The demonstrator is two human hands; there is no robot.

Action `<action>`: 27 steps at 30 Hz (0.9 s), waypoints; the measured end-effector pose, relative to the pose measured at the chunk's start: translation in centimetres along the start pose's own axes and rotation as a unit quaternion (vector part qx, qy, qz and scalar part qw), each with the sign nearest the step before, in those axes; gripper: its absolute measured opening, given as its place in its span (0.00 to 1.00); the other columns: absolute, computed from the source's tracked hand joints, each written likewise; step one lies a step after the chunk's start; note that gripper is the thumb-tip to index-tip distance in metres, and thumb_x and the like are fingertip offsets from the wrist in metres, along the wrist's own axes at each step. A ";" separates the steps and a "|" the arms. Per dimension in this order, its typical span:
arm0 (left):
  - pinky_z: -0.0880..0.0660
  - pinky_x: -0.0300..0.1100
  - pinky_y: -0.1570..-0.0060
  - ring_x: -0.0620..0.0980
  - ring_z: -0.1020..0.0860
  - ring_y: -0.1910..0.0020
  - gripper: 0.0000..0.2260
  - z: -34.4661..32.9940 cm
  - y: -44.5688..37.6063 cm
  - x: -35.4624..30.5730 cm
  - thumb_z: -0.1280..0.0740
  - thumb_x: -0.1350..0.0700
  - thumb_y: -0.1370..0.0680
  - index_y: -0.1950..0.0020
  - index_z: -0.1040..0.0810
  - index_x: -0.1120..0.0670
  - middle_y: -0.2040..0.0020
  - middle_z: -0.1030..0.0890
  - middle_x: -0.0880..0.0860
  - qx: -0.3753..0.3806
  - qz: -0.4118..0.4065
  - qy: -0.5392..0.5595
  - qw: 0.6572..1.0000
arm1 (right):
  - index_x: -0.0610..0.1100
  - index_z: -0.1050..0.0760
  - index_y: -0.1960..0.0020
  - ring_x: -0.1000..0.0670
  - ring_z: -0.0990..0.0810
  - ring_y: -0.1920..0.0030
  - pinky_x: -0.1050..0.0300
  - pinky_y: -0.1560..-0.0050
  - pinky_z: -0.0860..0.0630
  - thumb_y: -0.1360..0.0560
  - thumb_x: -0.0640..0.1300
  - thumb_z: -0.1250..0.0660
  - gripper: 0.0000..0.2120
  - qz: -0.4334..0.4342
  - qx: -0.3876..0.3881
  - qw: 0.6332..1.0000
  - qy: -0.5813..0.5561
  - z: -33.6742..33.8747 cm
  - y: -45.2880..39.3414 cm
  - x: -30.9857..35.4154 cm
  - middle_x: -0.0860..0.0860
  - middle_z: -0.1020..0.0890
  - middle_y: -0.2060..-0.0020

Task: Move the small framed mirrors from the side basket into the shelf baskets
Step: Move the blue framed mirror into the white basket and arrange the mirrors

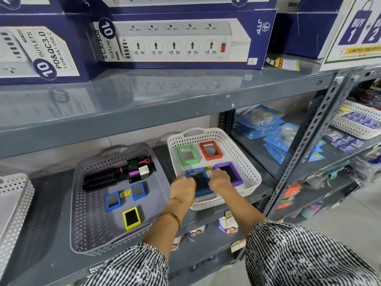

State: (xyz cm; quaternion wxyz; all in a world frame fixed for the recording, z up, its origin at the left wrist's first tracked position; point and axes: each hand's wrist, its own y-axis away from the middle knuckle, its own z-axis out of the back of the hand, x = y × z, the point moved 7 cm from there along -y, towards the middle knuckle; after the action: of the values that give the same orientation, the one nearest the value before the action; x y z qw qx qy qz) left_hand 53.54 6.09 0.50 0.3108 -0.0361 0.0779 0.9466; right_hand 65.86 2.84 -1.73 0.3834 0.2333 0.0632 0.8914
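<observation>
A white basket (250, 172) on the shelf holds a green-framed mirror (187, 155), an orange-framed one (211, 150), a purple-framed one (232, 172) and a blue-framed mirror (200, 181). Both hands reach into this basket. My left hand (182, 187) grips the blue-framed mirror's left edge and my right hand (219, 179) grips its right edge, partly covering the purple one. The grey basket (82, 213) to the left holds two small blue-framed mirrors (113, 201) (139, 190) and a yellow-framed mirror (131, 218).
Hairbrushes (107, 176) lie at the back of the grey basket. Another white basket (14, 195) stands at the far left edge. The shelf above (144, 104) overhangs with power-strip boxes. Blue packets (274, 133) and a slotted upright (305, 141) stand to the right.
</observation>
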 end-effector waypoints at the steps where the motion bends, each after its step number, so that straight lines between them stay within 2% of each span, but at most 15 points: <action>1: 0.26 0.47 0.41 0.60 0.26 0.41 0.13 0.0 0.0 -0.1 0.38 0.63 0.23 0.39 0.24 0.60 0.39 0.25 0.63 0.001 -0.001 -0.002 1.000 | 0.35 0.26 0.40 0.42 0.21 0.42 0.54 0.44 0.23 0.25 0.35 0.35 0.14 -0.001 0.000 1.000 -0.001 0.0 0.0 0.0 0.41 0.20 0.43; 9: 0.26 0.47 0.41 0.58 0.26 0.40 0.12 0.1 0.0 -0.2 0.38 0.62 0.22 0.40 0.23 0.58 0.40 0.23 0.61 0.010 -0.005 -0.034 0.999 | 0.35 0.25 0.42 0.42 0.20 0.43 0.55 0.47 0.23 0.25 0.36 0.35 0.13 -0.008 -0.001 1.000 -0.030 0.2 0.0 -0.2 0.41 0.19 0.44; 11: 0.26 0.47 0.43 0.57 0.26 0.40 0.12 0.3 -0.1 -0.2 0.38 0.60 0.22 0.40 0.22 0.57 0.42 0.21 0.60 -0.002 -0.007 -0.034 0.999 | 0.34 0.24 0.44 0.41 0.19 0.45 0.56 0.53 0.24 0.25 0.36 0.36 0.11 -0.016 -0.033 0.997 -0.064 1.5 -0.1 -0.7 0.40 0.18 0.46; 13: 0.26 0.46 0.45 0.57 0.28 0.38 0.12 0.8 -0.3 -0.3 0.38 0.56 0.22 0.40 0.23 0.57 0.43 0.20 0.59 -0.026 -0.007 -0.015 1.000 | 0.33 0.24 0.46 0.39 0.19 0.46 0.54 0.53 0.24 0.25 0.36 0.37 0.10 -0.014 -0.096 0.991 -0.090 3.6 -0.4 -1.5 0.39 0.18 0.48; 16: 0.31 0.47 0.38 0.57 0.31 0.35 0.16 1.1 -0.6 -1.3 0.39 0.52 0.21 0.35 0.28 0.58 0.38 0.24 0.57 -0.055 -0.025 0.027 0.998 | 0.35 0.24 0.46 0.39 0.19 0.47 0.52 0.52 0.23 0.26 0.38 0.36 0.11 -0.035 -0.121 0.987 -0.098 5.3 -0.9 -3.3 0.39 0.18 0.48; 20: 0.43 0.46 0.28 0.57 0.38 0.28 0.23 -0.1 -1.0 -3.1 0.42 0.50 0.20 0.29 0.37 0.61 0.29 0.33 0.59 -0.043 -0.050 0.056 0.996 | 0.39 0.25 0.40 0.43 0.20 0.44 0.55 0.48 0.23 0.31 0.50 0.28 0.23 -0.055 -0.047 0.997 -0.035 4.2 -1.4 -4.6 0.43 0.18 0.46; 24: 0.39 0.48 0.30 0.57 0.35 0.30 0.23 -1.1 -1.5 -3.1 0.43 0.47 0.20 0.30 0.36 0.61 0.29 0.32 0.59 -0.020 -0.039 0.080 0.996 | 0.40 0.30 0.37 0.43 0.21 0.41 0.52 0.41 0.22 0.37 0.57 0.24 0.36 -0.069 -0.017 0.997 -0.007 2.7 -2.0 -5.5 0.43 0.20 0.43; 27: 0.37 0.48 0.31 0.57 0.33 0.31 0.23 -1.4 -1.6 -2.8 0.42 0.47 0.20 0.30 0.36 0.60 0.30 0.31 0.58 -0.016 -0.033 0.087 0.996 | 0.38 0.34 0.33 0.41 0.24 0.38 0.45 0.38 0.24 0.40 0.59 0.23 0.44 -0.066 0.003 0.998 0.003 2.1 -2.3 -5.2 0.42 0.24 0.40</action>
State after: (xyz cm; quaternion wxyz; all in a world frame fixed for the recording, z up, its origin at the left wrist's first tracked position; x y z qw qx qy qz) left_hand 56.76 5.51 -0.72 0.3337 -0.1258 0.0885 0.9301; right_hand 71.43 0.57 -2.48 0.4405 0.2270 0.0819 0.8647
